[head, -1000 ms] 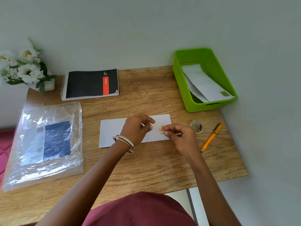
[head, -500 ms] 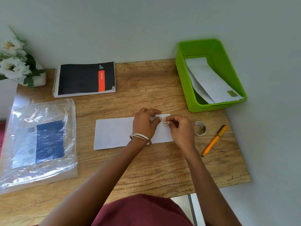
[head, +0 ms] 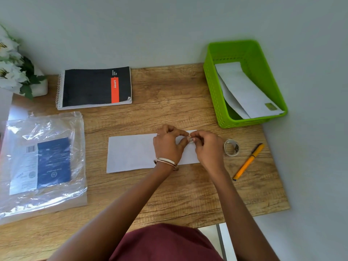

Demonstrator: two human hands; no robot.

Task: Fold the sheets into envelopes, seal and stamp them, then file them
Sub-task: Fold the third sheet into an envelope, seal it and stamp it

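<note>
My left hand (head: 167, 146) and right hand (head: 209, 147) meet over the right end of the envelope (head: 131, 153), a flat white paper rectangle lying lengthwise on the grainy wooden tabletop (head: 169, 185). The fingers (head: 183, 133) of both hands are curled in, and between their tips I pinch a small pale stamp (head: 190, 138) just above the envelope's upper right corner; it is too tiny to tell more of it. Two thin metal bangles (head: 166, 162) ring my left wrist.

Just right of my right hand sits a small roll of clear tape (head: 231, 147), glossy and round, and beyond it a slim orange pen (head: 248, 161) lies at a slant. At the far right corner stands a bright green plastic basket (head: 212, 87) with perforated walls; inside it lean two white envelopes (head: 243, 89), the upper one with a greenish stamp at its near corner.

To the left lies a crinkled clear plastic bag (head: 43, 162) with a blue-and-white printed sheet inside. Behind it is a spiral notebook (head: 94, 87), black cover with an orange stripe, one corner curled. White flowers (head: 11, 72) with green leaves stand in a white pot at the far left edge.
</note>
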